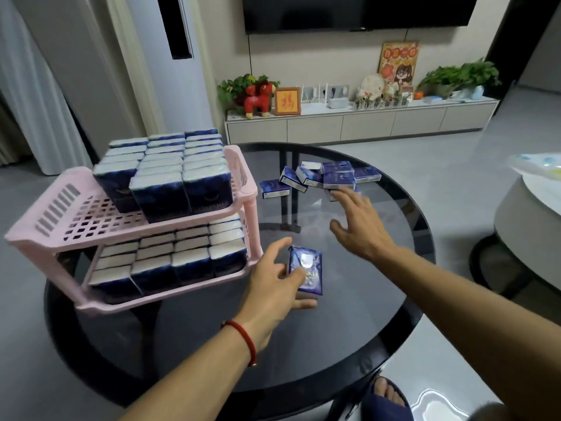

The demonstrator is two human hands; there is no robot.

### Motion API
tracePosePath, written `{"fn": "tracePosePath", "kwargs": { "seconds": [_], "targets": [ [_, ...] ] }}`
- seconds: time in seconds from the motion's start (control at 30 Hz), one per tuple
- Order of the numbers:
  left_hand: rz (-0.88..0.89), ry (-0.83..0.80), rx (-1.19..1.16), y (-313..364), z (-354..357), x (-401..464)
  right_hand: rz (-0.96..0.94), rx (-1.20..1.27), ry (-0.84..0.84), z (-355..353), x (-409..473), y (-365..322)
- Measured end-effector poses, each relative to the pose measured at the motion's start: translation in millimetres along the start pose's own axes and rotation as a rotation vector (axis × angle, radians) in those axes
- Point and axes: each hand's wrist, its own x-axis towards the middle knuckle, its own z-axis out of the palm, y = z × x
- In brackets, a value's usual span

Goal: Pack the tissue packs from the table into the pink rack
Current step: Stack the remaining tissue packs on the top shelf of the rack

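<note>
The left hand [274,287] grips a blue tissue pack [306,272] between thumb and fingers, just beside the pink rack [69,208]. The right hand [361,224], fingers spread and empty, reaches toward the loose packs [321,177] on the glass table [379,299].

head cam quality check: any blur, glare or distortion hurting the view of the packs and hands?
Head view: right hand is motion-blurred at the fingertips; left hand and its tissue pack are fairly sharp, print partly readable. Glass table reflects room light, with mild glare near the loose packs. Wide-angle distortion bends the pink rack. Lighting is dim and even.
</note>
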Motion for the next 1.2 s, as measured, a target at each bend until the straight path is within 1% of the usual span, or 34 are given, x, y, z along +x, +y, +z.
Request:
{"fn": "tracePosePath", "kwargs": {
  "seconds": [0.07, 0.17, 0.23, 0.3, 0.37, 0.43, 0.53, 0.63, 0.7, 0.73, 0.83, 0.9, 0.97, 1.03, 1.1, 1.13, 1.2],
  "targets": [
    [0.011, -0.009, -0.019, -1.0, -4.5, -2.9, 0.1, -0.146, -0.005, 14.3, 34.2, 7.4],
    [0.033, -0.017, -0.038, -2.6, -7.9, -6.8, 0.16, -0.265, -0.037, 35.2, 69.4, 15.9],
    [0.039, -0.032, -0.055, -2.7, -7.7, -9.0, 0.177, -0.281, 0.027, 43.4, 78.1, 17.9],
    [0.042, -0.055, -0.063, -1.8, -5.1, -9.1, 0.131, -0.309, 0.146, 45.3, 78.8, 16.9],
    [0.04, -0.058, -0.074, 0.9, -1.1, -8.8, 0.075, -0.328, 0.21, 41.7, 74.8, 15.7],
    [0.024, -0.048, -0.1, 3.8, 3.8, -8.9, 0.023, -0.28, 0.245, 31.5, 64.8, 15.7],
    [-0.012, -0.032, -0.166, 8.1, 8.3, -9.6, -0.031, -0.148, 0.249, 5.7, 35.8, 8.7],
    [-0.063, -0.025, -0.23, 9.9, 8.9, -12.0, -0.152, -0.048, 0.29, -28.3, -5.2, -12.2],
    [-0.083, -0.021, -0.28, 12.0, 7.9, -14.2, -0.289, 0.032, 0.318, -51.9, -38.5, -33.2],
    [-0.088, -0.022, -0.308, 12.9, 7.0, -15.1, -0.369, 0.054, 0.298, -60.3, -55.6, -43.1],
    [-0.061, -0.064, -0.38, 17.6, 0.4, -23.6, -0.582, 0.025, 0.146, -68.1, -104.4, -66.0],
    [-0.032, -0.096, -0.4, 20.2, -6.5, -30.8, -0.645, 0.02, 0.027, -63.1, -123.9, -72.0],
    [-0.012, -0.099, -0.358, 20.1, -14.7, -37.8, -0.661, 0.086, -0.023, -58.1, -132.2, -76.0],
    [0.046, -0.108, -0.222, 16.0, -24.7, -43.6, -0.619, 0.213, 0.03, -54.5, -135.1, -81.6],
    [0.163, -0.09, -0.017, 13.2, -36.9, -48.8, -0.502, 0.283, 0.097, -51.5, -133.2, -89.4],
    [0.226, -0.073, 0.086, 12.5, -43.5, -50.6, -0.424, 0.304, 0.087, -48.9, -131.4, -93.3],
    [0.316, -0.044, 0.266, 13.7, -57.0, -55.8, -0.309, 0.376, -0.03, -41.9, -126.6, -101.3]
  ]
}}
